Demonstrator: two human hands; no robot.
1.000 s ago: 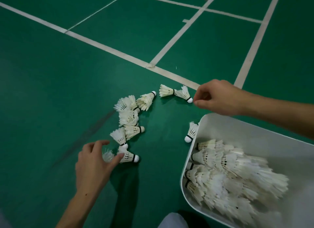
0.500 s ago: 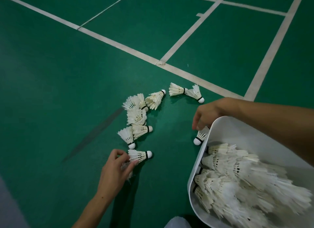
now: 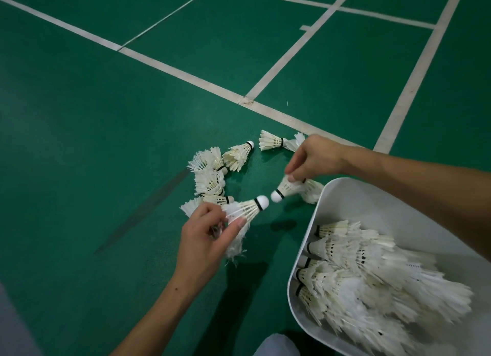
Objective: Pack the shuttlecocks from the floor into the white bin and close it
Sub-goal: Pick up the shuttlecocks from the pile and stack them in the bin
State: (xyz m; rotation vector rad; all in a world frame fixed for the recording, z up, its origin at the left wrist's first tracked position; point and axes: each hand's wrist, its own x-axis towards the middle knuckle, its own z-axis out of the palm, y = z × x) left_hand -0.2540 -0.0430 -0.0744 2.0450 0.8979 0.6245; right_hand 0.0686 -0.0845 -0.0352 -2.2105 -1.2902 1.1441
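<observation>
Left hand [image 3: 206,238] and right hand [image 3: 313,157] each pinch a shuttlecock [image 3: 245,209], [image 3: 288,187], corks nearly touching; white bin [image 3: 353,204] beside right hand; no legible writing.

Feathered shuttlecocks [image 3: 372,270]; smooth plastic bin [image 3: 377,209] (matt floor [image 3: 106,116]).

Left hand [image 3: 207,238] now pinches a shuttlecock [image 3: 245,209] lifted off the floor, cork pointing right. Right hand [image 3: 313,159] has dropped from beside the far pair and grips the shuttlecock [image 3: 288,188] by the bin corner, raising it. Corks nearly meet.
</observation>
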